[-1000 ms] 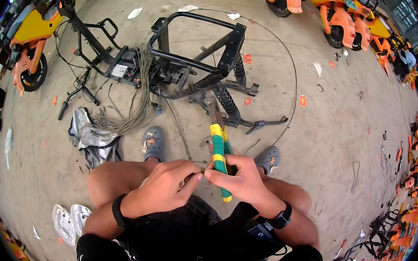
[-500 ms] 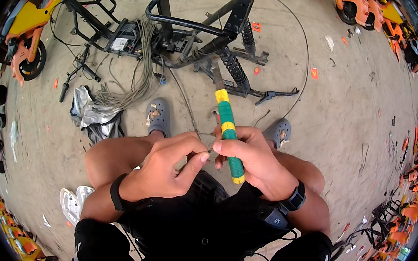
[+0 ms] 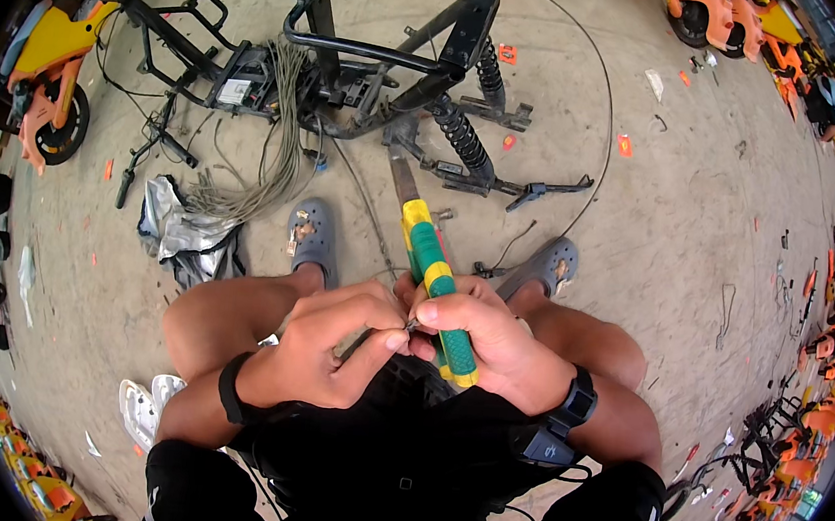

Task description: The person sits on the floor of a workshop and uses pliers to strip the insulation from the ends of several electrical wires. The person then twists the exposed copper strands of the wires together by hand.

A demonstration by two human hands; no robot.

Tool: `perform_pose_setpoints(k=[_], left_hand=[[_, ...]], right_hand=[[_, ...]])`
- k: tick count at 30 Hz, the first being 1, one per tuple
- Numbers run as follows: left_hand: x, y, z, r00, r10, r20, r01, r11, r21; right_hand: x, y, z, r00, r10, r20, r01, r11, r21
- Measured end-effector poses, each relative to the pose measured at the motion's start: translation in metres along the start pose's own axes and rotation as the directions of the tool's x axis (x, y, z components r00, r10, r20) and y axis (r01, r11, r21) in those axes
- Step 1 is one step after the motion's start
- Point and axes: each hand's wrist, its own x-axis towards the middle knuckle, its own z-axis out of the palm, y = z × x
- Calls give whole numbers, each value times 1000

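green-yellow tool (image 3: 431,266), slanted away leftward, thin dark wire (image 3: 410,326) beside

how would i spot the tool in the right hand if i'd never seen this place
Find the big black vehicle frame near the top, then go down to the person's right hand. The tool slants up-left there; its green, yellow-banded grip sets it apart from the grey clogs nearby.

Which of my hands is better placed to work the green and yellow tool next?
Probably your right hand: it holds the green and yellow tool, while your left hand pinches a small dark piece.
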Motion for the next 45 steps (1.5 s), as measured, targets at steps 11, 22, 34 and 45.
perform_pose_setpoints(k=[11,22,34,45], left_hand=[[2,-13,-15,905,-387,174,375,922,97],[-4,-13,-43,788,-408,461,485,872,-58],[5,-8,-43,850,-517,-96,463,822,-332],[0,-9,-39,925,-374,-69,350,909,-227]], right_hand=[[0,-7,-16,997,-67,-26,67,998,14],[-5,-17,-15,981,-105,-165,22,896,-444],[16,6,-66,903,-168,-396,-166,713,-681],[100,109,-293,576,-363,-733,-670,304,-677]])
